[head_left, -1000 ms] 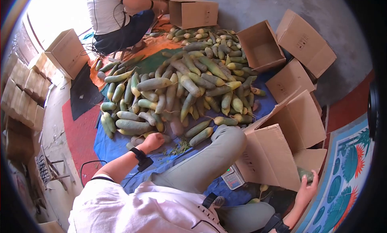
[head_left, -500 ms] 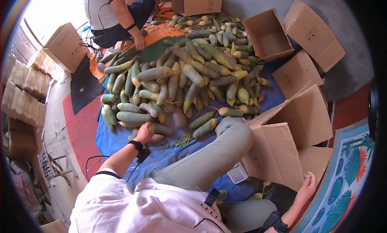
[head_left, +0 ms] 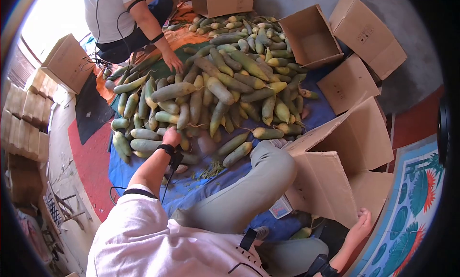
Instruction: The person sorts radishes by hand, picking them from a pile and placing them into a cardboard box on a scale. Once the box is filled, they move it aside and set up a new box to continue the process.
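Observation:
A large pile of green radishes [head_left: 220, 89] lies on blue, green and orange sheets. My left hand [head_left: 171, 137], a black band at its wrist, touches the near edge of the pile, among radishes left of its middle. Its fingers point away and are mostly hidden, so I cannot tell whether they hold one. At the lower right my right hand [head_left: 362, 223] is at the edge of a flap of the open cardboard box [head_left: 326, 181], fingers bent together against the cardboard. Some leaf scraps [head_left: 211, 170] lie on the blue sheet.
Another person [head_left: 117, 18] crouches at the upper left, one hand reaching to the pile. Open boxes [head_left: 311, 37] stand at the upper right. A scale [head_left: 281, 207] sits beside my leg. Stacked blocks [head_left: 24, 119] are at the far left.
My left hand has moved forward, farther into the pile. The other person's hand has reached toward the radishes. The view has shifted slightly. My right hand stays at the box flap.

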`<state>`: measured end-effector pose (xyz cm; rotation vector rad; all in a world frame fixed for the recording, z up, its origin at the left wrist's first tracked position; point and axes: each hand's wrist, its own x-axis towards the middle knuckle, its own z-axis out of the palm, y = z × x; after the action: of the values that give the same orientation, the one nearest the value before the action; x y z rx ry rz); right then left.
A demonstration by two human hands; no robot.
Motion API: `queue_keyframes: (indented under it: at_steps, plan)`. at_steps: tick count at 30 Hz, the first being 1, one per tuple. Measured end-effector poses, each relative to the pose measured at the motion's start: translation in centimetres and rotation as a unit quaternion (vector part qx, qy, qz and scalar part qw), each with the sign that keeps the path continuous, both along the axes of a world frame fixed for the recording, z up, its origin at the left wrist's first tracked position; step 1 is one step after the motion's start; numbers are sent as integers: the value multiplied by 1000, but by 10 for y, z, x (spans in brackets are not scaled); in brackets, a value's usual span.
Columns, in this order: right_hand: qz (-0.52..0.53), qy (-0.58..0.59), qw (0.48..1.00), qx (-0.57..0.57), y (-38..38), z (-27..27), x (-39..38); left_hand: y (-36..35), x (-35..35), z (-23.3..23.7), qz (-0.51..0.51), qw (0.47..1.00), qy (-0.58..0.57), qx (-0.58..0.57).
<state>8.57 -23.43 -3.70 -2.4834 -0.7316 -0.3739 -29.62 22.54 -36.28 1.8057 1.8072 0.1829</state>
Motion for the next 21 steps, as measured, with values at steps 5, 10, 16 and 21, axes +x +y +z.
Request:
queue_keyframes:
  at_steps: [5,10,16,21]
  plan:
    - [-14,0,1000,-2,1,0,0,13,-5,-31,41,994,-45,-92]
    - [-9,-15,1000,-4,-1,-2,4,28,-15,-68,26,998,-52,-26]
    - [-20,-24,999,-10,1,-1,0,30,-6,-58,56,895,-399,-193]
    - [-13,-40,999,3,-1,-5,0,-14,18,36,-17,878,-442,-186]
